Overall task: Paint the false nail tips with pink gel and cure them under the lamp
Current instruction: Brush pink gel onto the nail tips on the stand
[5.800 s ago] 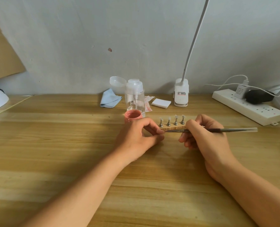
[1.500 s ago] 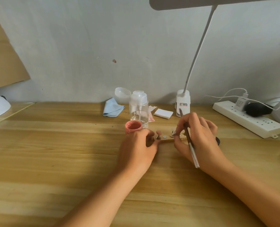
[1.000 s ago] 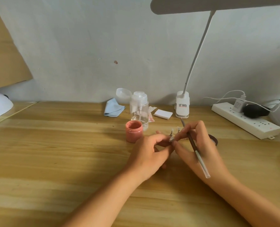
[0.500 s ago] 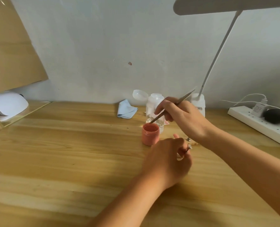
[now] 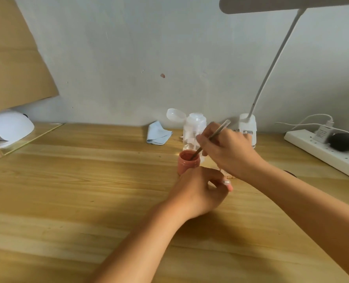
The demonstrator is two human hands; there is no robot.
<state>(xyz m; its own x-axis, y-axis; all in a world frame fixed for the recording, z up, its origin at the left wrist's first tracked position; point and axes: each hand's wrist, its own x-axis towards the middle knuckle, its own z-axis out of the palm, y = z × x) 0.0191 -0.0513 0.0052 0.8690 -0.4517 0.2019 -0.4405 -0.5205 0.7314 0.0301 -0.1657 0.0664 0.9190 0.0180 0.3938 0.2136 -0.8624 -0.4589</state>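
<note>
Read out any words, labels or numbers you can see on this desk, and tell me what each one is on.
No text here is legible.
Label on the lamp base: dark print, too blurred to read.
Charger plugged into the power strip: faint grey print, too small to read.
Pink gel jar and pump bottle: no text visible.

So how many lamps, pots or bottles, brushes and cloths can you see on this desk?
Lamps: 2, the desk lamp and the white domed lamp.
Pots and bottles: 2, the pink gel jar and the clear pump bottle.
Brushes: 1, the brush in the right hand.
Cloths: 1, the blue cloth.
Total: 6.
</note>
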